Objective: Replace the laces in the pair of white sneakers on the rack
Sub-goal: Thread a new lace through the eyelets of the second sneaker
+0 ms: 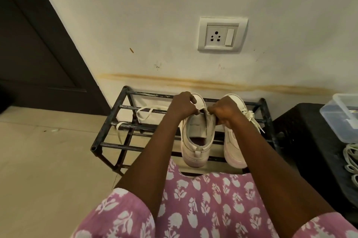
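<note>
Black rack (112,145) with two white sneakers (195,156)

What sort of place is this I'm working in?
Probably a home entryway or hallway: a black metal-bar shoe rack against a stained cream wall, a white socket-and-switch plate above it, and a dark brown door to its left, on beige floor tiles.

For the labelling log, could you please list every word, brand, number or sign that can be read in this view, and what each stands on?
No text can be read anywhere in this view.
Wall socket: plain plate with pin holes and a switch, no marking.
Left sneaker: pale patch on the insole, nothing legible on it.
Right sneaker: no logo shows.
Plastic container: no label in view.
</note>
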